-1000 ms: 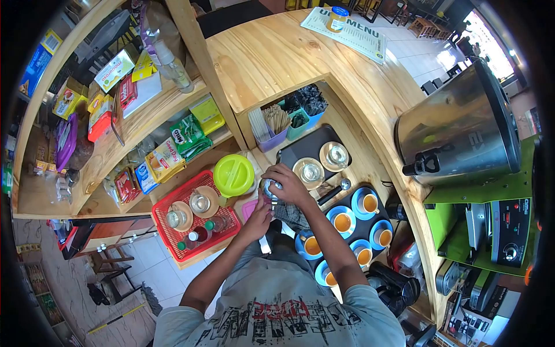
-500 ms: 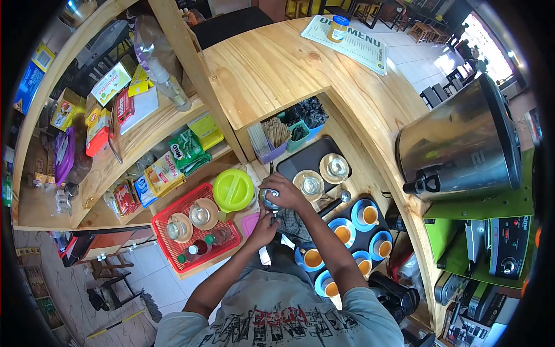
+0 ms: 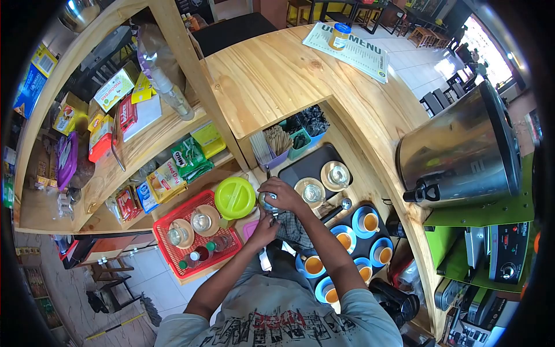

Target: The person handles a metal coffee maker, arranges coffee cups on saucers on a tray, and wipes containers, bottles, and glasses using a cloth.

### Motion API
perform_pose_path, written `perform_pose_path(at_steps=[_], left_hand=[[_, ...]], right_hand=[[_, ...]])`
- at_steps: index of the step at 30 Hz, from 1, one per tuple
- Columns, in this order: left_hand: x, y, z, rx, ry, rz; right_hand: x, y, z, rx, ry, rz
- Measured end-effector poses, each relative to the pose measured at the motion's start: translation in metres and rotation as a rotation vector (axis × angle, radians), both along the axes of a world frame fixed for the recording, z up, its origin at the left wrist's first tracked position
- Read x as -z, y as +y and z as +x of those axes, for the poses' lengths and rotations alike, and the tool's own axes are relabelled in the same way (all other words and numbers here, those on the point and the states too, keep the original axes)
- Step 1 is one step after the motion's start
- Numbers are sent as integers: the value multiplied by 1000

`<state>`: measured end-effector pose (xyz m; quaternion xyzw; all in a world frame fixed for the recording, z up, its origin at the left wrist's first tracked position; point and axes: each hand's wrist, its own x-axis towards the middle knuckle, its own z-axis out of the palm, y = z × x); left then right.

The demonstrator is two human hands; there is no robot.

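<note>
Together at Close Quarters

A person's right hand (image 3: 281, 194) curls its fingers over the top of a small, shiny, round vessel (image 3: 268, 200), clamped on it above the wooden surface (image 3: 250, 176). The left hand (image 3: 265, 231) meets it at the near side; whether its fingers are closed cannot be told. A dark checked cloth (image 3: 293, 229) lies beside the hands. On one side, a lime-green lidded container (image 3: 235, 198) stands near a red plastic basket (image 3: 167, 221) bearing clear cups on beige saucers and capped bottles. On the other, blue saucers with cups of orange-brown drink crowd a black tray (image 3: 359, 242), near a black-handled metal utensil (image 3: 333, 212).
</note>
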<state>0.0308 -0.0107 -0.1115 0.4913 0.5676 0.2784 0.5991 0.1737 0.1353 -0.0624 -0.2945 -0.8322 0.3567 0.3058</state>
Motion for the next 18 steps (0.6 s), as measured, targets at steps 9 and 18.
perform_pose_path(at_steps=[9, 18], left_hand=[[-38, 8, -7, -2, 115, 234], [-61, 5, -2, -32, 68, 120]], right_hand=[[-14, -13, 0, 221, 29, 15], [-18, -50, 5, 398, 25, 4]])
